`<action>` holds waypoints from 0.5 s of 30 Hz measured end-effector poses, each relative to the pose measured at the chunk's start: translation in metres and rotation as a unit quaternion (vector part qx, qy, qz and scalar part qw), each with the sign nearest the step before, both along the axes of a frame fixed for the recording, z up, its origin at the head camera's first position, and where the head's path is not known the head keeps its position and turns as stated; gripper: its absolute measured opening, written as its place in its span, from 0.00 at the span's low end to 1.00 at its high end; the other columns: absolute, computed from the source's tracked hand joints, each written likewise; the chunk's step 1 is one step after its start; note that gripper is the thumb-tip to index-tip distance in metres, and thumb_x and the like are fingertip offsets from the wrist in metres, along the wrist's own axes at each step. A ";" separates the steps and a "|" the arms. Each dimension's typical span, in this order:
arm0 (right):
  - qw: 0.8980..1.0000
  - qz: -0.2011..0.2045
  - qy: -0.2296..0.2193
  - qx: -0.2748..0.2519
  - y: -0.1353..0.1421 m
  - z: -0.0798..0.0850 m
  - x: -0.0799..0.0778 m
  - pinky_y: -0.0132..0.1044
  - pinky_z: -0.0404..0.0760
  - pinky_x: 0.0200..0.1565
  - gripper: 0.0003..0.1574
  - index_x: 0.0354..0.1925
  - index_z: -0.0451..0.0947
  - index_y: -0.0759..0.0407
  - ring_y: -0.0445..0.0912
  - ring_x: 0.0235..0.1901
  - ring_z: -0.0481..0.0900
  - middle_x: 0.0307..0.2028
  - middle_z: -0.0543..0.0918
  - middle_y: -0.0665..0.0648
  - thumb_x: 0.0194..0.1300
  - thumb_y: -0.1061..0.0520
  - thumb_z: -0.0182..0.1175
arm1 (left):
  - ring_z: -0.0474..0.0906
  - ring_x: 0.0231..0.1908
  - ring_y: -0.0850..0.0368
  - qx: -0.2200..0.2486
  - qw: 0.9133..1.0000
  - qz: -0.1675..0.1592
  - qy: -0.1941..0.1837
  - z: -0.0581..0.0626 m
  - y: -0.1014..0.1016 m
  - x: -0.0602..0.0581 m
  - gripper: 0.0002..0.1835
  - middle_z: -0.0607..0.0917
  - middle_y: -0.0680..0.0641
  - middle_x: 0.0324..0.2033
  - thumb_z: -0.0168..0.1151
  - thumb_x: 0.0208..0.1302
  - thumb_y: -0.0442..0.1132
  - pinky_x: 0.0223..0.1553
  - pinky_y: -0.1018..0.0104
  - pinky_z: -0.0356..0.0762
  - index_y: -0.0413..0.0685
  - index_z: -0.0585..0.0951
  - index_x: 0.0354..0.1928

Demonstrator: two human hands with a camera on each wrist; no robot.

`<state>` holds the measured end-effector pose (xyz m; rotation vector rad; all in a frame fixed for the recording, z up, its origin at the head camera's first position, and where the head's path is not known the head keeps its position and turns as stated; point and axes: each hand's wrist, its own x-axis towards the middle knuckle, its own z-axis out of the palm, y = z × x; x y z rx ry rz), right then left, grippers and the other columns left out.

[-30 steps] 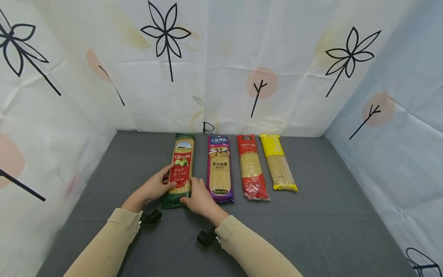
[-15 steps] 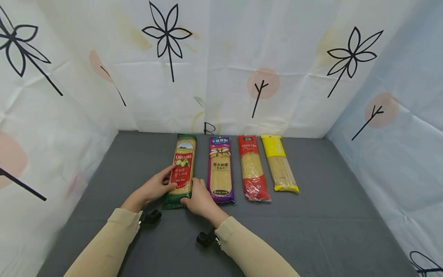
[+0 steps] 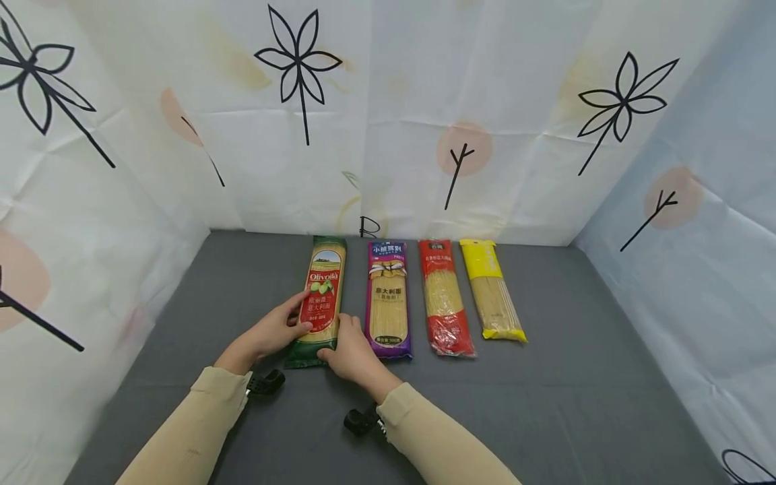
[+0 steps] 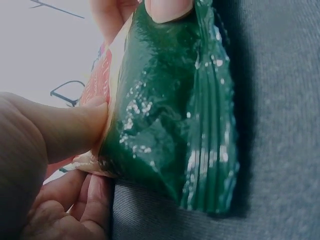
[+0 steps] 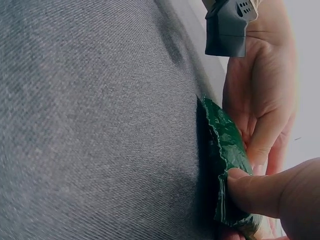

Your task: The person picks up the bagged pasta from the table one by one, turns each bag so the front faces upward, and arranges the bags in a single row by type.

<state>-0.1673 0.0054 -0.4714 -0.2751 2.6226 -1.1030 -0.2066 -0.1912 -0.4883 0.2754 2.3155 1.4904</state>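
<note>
A green spaghetti pack (image 3: 323, 296) with a red label lies lengthwise on the grey cloth, leftmost of the row. My left hand (image 3: 269, 337) grips its left edge, thumb over the label and fingers along the side. Near the bottom end, my right hand (image 3: 354, 353) holds the right edge, with its thumb on the green wrapper. The left wrist view shows the pack's crimped end (image 4: 212, 120) close to the cloth, with the left thumb (image 4: 75, 125) pressed on the wrapper. In the right wrist view, the right thumb (image 5: 260, 192) presses near the green seam; its other fingers are mostly hidden.
To the right lie a purple spaghetti pack (image 3: 388, 303), a red spaghetti pack (image 3: 445, 296) and a yellow-ended noodle pack (image 3: 492, 289), side by side. Grey cloth (image 3: 545, 404) covers the table. White patterned curtains (image 3: 400, 87) stand behind and at both sides.
The head view has shifted slightly, so everything sits a little lower and further right in it. Both hands keep their hold on the green spaghetti pack, which has not visibly moved.
</note>
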 end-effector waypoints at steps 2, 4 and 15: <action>1.000 -0.002 -0.002 0.000 0.000 0.000 -0.001 0.46 0.74 0.55 0.49 0.71 0.54 0.63 0.50 0.53 0.73 0.56 0.66 0.61 0.63 0.48 0.67 | 0.68 0.61 0.38 -0.004 1.000 -0.001 0.002 0.001 0.002 0.000 0.41 0.63 0.32 0.66 0.54 0.73 0.39 0.49 0.57 0.77 0.51 0.42 0.77; 1.000 -0.001 -0.003 0.003 0.002 0.000 -0.001 0.46 0.74 0.55 0.49 0.71 0.54 0.64 0.50 0.53 0.72 0.57 0.66 0.61 0.63 0.48 0.66 | 0.69 0.59 0.40 -0.015 1.000 0.000 0.004 0.001 0.005 0.000 0.40 0.62 0.32 0.66 0.54 0.73 0.40 0.48 0.57 0.75 0.51 0.42 0.77; 0.985 0.046 -0.028 -0.162 0.052 0.015 -0.008 0.48 0.76 0.54 0.36 0.70 0.60 0.61 0.54 0.60 0.72 0.65 0.66 0.62 0.70 0.52 0.58 | 0.67 0.57 0.38 -0.088 0.994 0.041 0.045 0.000 0.014 0.000 0.35 0.61 0.31 0.67 0.51 0.74 0.37 0.52 0.47 0.70 0.45 0.48 0.76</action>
